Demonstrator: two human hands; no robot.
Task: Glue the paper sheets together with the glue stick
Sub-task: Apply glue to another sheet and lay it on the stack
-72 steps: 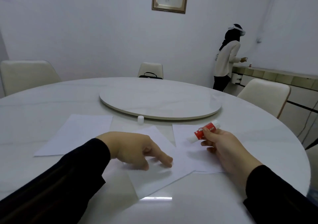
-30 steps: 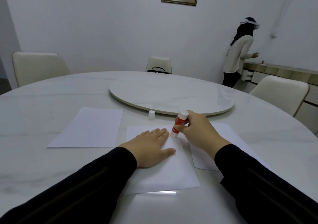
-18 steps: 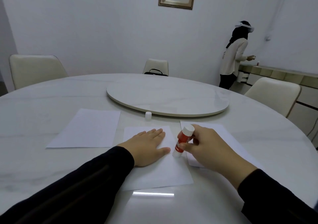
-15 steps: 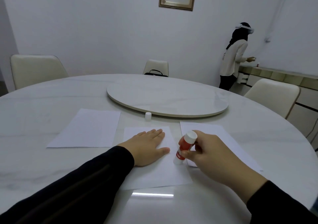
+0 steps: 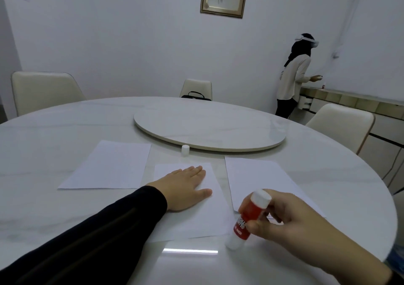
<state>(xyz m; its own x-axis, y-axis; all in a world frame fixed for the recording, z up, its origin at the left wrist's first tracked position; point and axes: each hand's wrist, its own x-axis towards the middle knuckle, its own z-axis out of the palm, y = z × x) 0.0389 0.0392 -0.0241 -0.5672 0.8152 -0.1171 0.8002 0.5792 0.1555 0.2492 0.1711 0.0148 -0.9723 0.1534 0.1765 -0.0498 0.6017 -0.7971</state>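
while the left hand point(image 5: 184, 188) lies flat with straight fingers on the middle paper sheet point(image 5: 192, 206), pressing it to the desk point(image 5: 54, 136), the right hand point(image 5: 290, 221) has its thumb and fingers curled round the red glue stick point(image 5: 248, 219). the stick is tilted, white bottom end up, and its lower white end sits right at the near right corner of that middle sheet, whether it touches paper or bare desk i can't tell. so the glue is well to the right of and nearer than the flat hand, not touching it. another sheet point(image 5: 109, 166) lies to the left, a third sheet point(image 5: 258, 179) to the right, partly behind the glue hand. the small white cap point(image 5: 185, 149) stands on the desk just in front of the lazy susan point(image 5: 209, 129).
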